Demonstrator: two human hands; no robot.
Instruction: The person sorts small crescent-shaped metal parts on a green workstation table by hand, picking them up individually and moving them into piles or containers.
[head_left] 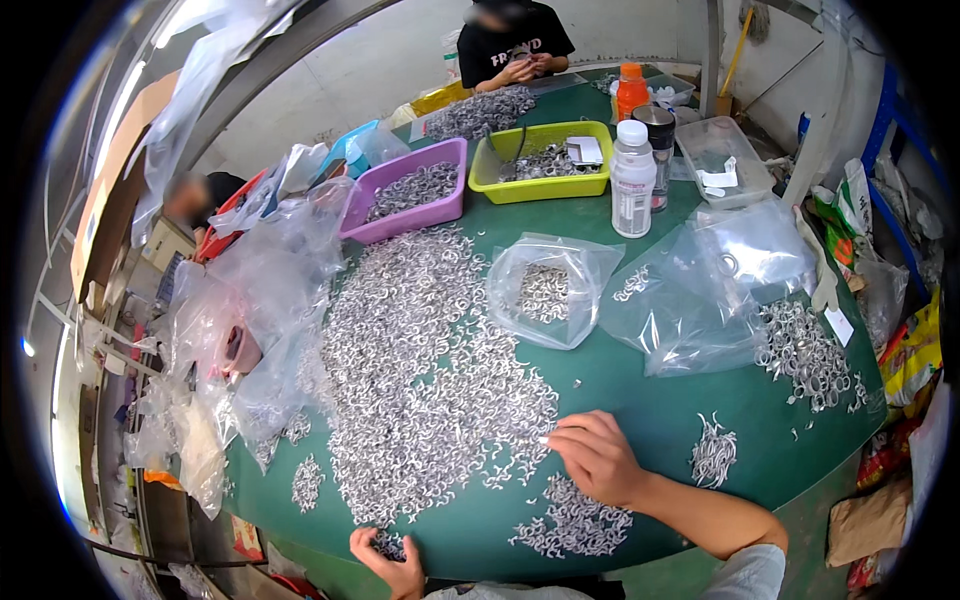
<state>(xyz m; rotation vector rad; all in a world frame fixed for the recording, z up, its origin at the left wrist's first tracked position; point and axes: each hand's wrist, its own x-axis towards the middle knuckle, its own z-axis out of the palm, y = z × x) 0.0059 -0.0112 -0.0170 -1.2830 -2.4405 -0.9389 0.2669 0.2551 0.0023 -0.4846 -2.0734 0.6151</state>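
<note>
A wide heap of small silver curved metal pieces (420,370) covers the middle of the green table. At its right edge is my right hand (597,462), thumb and fingertips pinched together; a tiny pale bit shows at the tips, too small to name. Below that wrist lies a smaller pile of similar pieces (575,518). By the near table edge, my left hand (392,568) curls thumb and fingers round a little cluster of darker curved metal pieces (388,544). Whether they rest in the palm or on the table cannot be made out.
A purple bin (452,160) and a yellow-green bin (540,131) hold metal parts at the back. An open plastic bag (500,300), a white bottle (632,190) and ring-like parts (805,355) lie right. Plastic bags (270,270) crowd the left. A co-worker (515,50) sits opposite.
</note>
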